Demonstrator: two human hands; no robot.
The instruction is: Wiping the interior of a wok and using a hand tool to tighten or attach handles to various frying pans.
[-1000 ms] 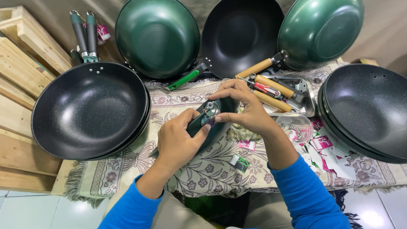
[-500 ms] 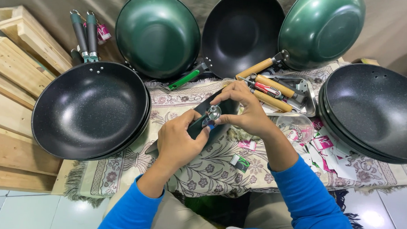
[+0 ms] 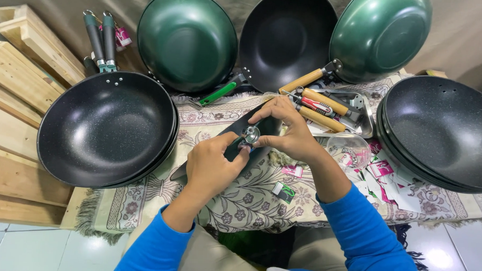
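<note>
Black speckled woks (image 3: 110, 128) sit stacked left of my hands, another stack (image 3: 439, 131) to the right. My left hand (image 3: 213, 166) closes around a dark green handle (image 3: 232, 149) over the patterned cloth (image 3: 249, 197). My right hand (image 3: 286, 134) pinches a small metal fitting (image 3: 250, 134) against the handle's end.

Bright blue long sleeves cover both forearms; hands bare.

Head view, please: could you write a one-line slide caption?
Both hands, left hand and right hand, hold a dark green handle with metal fitting over a patterned cloth ringed by black and green woks.
</note>
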